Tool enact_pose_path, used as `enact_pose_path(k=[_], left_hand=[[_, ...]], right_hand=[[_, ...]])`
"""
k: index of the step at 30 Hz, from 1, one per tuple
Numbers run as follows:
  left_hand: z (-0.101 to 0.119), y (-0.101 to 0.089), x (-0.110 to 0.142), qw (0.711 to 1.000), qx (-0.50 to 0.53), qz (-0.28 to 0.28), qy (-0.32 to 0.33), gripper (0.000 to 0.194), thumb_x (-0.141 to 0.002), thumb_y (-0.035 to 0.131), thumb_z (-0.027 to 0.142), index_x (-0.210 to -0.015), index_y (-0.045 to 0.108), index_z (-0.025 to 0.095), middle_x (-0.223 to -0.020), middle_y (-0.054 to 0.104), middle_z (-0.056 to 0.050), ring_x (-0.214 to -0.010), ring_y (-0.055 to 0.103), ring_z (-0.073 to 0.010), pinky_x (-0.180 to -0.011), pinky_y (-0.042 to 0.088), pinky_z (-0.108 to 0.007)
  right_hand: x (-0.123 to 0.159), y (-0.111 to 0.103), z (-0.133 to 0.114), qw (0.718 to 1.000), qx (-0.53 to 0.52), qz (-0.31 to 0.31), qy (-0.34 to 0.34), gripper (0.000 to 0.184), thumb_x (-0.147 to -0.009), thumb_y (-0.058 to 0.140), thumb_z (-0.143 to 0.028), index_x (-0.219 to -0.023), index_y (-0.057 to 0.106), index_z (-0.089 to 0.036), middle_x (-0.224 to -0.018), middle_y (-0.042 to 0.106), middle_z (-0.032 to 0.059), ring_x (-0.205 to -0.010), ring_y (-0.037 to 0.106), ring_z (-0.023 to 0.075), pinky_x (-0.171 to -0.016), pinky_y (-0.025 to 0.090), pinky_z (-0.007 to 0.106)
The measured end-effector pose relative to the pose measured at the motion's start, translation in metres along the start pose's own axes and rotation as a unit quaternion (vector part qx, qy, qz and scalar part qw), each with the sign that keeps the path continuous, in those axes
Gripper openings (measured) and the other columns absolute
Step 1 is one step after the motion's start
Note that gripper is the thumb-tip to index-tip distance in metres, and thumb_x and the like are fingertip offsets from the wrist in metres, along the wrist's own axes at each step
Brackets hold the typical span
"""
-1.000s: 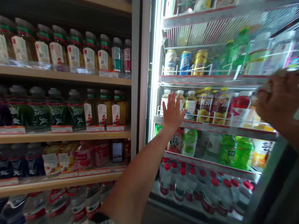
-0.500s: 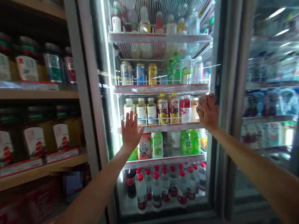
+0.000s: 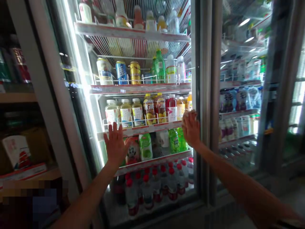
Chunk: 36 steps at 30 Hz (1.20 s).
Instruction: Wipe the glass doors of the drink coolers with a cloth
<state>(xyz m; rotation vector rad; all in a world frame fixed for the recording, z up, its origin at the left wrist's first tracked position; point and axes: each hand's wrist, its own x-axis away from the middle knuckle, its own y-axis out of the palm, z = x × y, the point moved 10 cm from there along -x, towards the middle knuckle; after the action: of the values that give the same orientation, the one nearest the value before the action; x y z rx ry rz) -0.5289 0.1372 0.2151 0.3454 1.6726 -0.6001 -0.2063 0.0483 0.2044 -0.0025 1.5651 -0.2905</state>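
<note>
Cloth [image 3: 193,113]: pale, bunched, positioned near the right edge of the glass-fronted refrigerator [image 3: 212,95], level with the shelf of juice bottles [image 3: 150,109]. Right hand [image 3: 191,129]: grasping the cloth, fingers laid over it (the portion beneath the palm is hidden). Left hand [image 3: 115,144]: released, fingers spread, palm facing the refrigerator's front, below the white-capped bottles [image 3: 126,114]; contact with the surface cannot be determined. Upper shelf: cans [image 3: 121,72] standing upright. Bottom level: red-capped bottles [image 3: 147,193] in rows.

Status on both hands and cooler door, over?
Left hand open, spread before glass door. Right hand holding what looks like cloth. No obstruction visible.
</note>
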Motion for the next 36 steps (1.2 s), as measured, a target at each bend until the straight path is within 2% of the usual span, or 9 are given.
enact_pose_path(k=[4,7,11,14,18,25,31,33,36], left_hand=[[0.007,0.004,0.029,0.999,-0.012,-0.039,0.029,0.071,-0.089,0.042,0.044,-0.146,0.008,0.019,-0.151,0.018,-0.015,-0.141,0.007,-0.0264,-0.112,0.012,-0.052],[0.010,0.004,0.048,0.994,-0.020,-0.068,0.078,0.070,-0.089,0.042,0.042,-0.146,0.008,0.018,-0.151,0.019,-0.015,-0.141,0.006,-0.0250,-0.113,0.013,-0.049],[0.005,-0.004,0.070,0.987,-0.034,-0.091,0.128,0.066,-0.090,0.042,0.038,-0.145,0.012,0.017,-0.148,0.026,-0.014,-0.141,0.008,-0.0231,-0.113,0.014,-0.047],[-0.008,-0.010,0.097,0.982,-0.051,-0.122,0.134,0.063,-0.090,0.042,0.034,-0.145,0.017,0.016,-0.146,0.031,-0.015,-0.141,0.011,-0.0231,-0.113,0.013,-0.048],[-0.034,-0.018,0.127,0.976,-0.069,-0.166,0.121,0.056,-0.090,0.042,0.033,-0.141,0.027,0.016,-0.146,0.031,-0.014,-0.140,0.018,-0.0249,-0.112,0.014,-0.051],[-0.073,-0.030,0.128,0.979,-0.092,-0.175,0.050,0.055,-0.090,0.040,0.035,-0.139,0.031,0.014,-0.145,0.032,-0.017,-0.137,0.025,-0.0272,-0.111,0.015,-0.054],[-0.091,-0.040,0.149,0.971,-0.101,-0.214,0.030,0.053,-0.087,0.042,0.035,-0.134,0.039,0.012,-0.143,0.035,-0.019,-0.134,0.031,-0.0292,-0.110,0.019,-0.055],[-0.100,-0.046,0.150,0.971,-0.097,-0.219,0.017,0.054,-0.086,0.043,0.035,-0.135,0.038,0.012,-0.144,0.034,-0.019,-0.135,0.030,-0.0293,-0.110,0.018,-0.055],[-0.109,-0.055,0.146,0.973,-0.098,-0.209,-0.002,0.056,-0.087,0.042,0.035,-0.137,0.035,0.011,-0.145,0.033,-0.018,-0.136,0.027,-0.0295,-0.110,0.016,-0.055]], right_hand=[[0.072,0.012,-0.073,0.983,-0.036,-0.087,-0.161,0.051,-0.086,0.038,-0.018,-0.136,0.040,-0.022,-0.144,0.038,0.0086,-0.139,0.022,0.0230,-0.111,0.020,0.049],[0.025,0.011,-0.094,0.983,-0.051,-0.089,-0.152,0.051,-0.087,0.038,-0.020,-0.137,0.039,-0.024,-0.146,0.034,0.0066,-0.139,0.021,0.0218,-0.112,0.017,0.049],[-0.044,0.010,-0.109,0.996,-0.063,-0.035,-0.053,0.051,-0.090,0.035,-0.024,-0.140,0.034,-0.020,-0.150,0.025,0.0079,-0.140,0.015,0.0244,-0.112,0.015,0.051],[0.007,0.014,-0.163,0.980,-0.083,-0.050,-0.172,0.055,-0.088,0.039,-0.020,-0.142,0.030,-0.020,-0.149,0.027,0.0060,-0.141,0.012,0.0228,-0.114,0.009,0.049],[0.099,0.015,-0.223,0.920,-0.115,-0.104,-0.361,0.056,-0.086,0.040,-0.014,-0.140,0.033,-0.023,-0.147,0.033,0.0000,-0.141,0.013,0.0169,-0.116,0.003,0.045],[0.002,0.026,-0.252,0.965,-0.147,-0.106,-0.189,0.057,-0.088,0.040,-0.019,-0.143,0.028,-0.022,-0.150,0.026,0.0052,-0.141,0.013,0.0222,-0.114,0.004,0.052],[0.104,0.027,-0.332,0.886,-0.206,-0.146,-0.390,0.054,-0.086,0.041,-0.015,-0.139,0.034,-0.021,-0.145,0.036,0.0038,-0.139,0.022,0.0174,-0.114,0.018,0.045],[0.098,0.027,-0.348,0.884,-0.212,-0.140,-0.391,0.052,-0.088,0.038,-0.014,-0.140,0.033,-0.021,-0.145,0.037,0.0032,-0.138,0.024,0.0162,-0.115,0.018,0.045],[0.044,0.032,-0.363,0.923,-0.200,-0.127,-0.303,0.051,-0.091,0.032,-0.015,-0.141,0.029,-0.023,-0.148,0.030,0.0019,-0.139,0.020,0.0188,-0.115,0.013,0.050]])
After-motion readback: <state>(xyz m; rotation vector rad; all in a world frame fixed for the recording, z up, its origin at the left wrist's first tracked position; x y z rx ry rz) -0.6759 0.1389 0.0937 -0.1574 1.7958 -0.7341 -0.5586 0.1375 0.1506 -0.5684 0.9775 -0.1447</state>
